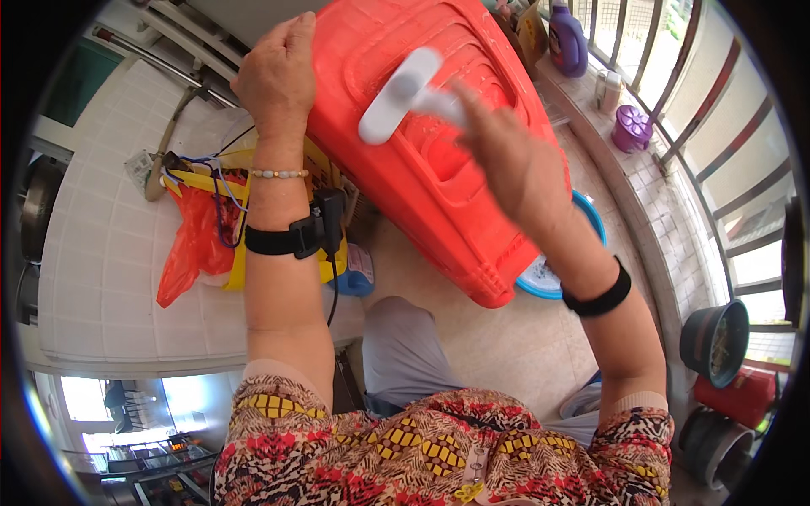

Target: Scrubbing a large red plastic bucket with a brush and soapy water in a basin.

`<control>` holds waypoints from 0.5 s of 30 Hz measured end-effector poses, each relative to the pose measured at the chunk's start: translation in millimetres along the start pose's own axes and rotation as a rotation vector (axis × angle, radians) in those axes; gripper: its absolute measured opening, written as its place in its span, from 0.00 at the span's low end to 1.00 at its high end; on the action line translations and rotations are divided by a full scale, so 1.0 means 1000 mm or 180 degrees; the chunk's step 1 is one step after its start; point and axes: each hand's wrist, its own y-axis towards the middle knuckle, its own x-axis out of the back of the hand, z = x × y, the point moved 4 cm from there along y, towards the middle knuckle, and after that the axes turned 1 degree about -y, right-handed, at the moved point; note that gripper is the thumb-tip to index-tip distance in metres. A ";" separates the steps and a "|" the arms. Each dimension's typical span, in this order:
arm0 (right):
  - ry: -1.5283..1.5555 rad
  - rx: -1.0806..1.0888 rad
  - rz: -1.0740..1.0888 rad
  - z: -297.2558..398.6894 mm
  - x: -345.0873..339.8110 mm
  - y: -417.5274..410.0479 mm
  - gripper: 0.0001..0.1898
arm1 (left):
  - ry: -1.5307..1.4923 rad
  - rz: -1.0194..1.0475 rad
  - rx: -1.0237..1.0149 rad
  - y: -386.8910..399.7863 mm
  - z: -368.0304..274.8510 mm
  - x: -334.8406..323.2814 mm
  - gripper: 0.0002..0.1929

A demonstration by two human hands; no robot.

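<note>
A large red plastic bin, possibly its lid side, is tilted up before me with its ridged face showing. At its upper left edge, my left hand is closed around the rim; the fingertips are hidden. My right hand, slightly blurred, grips the handle of a white scrub brush. The brush head lies over the ridged face; its bristles are out of sight, so contact is unclear. Partly behind the bin, a blue basin of sudsy water sits on the tiled floor.
On the left, a white tiled counter holds a red plastic bag and a yellow bag. A blue bottle stands below. A purple detergent bottle and purple container line the right ledge, near a plant pot.
</note>
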 end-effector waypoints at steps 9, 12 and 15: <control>0.0208 -0.0294 0.0608 0.000 0.008 -0.006 0.25 | -0.0058 0.0039 0.0013 -0.004 -0.005 -0.002 0.22; -0.0202 -0.0408 -0.0254 -0.039 -0.006 0.002 0.25 | 0.0026 0.0044 -0.0038 0.000 -0.009 -0.005 0.23; 0.0102 -0.0247 -0.0587 -0.072 0.031 0.028 0.24 | -0.0056 0.0092 0.0036 0.003 -0.013 -0.014 0.24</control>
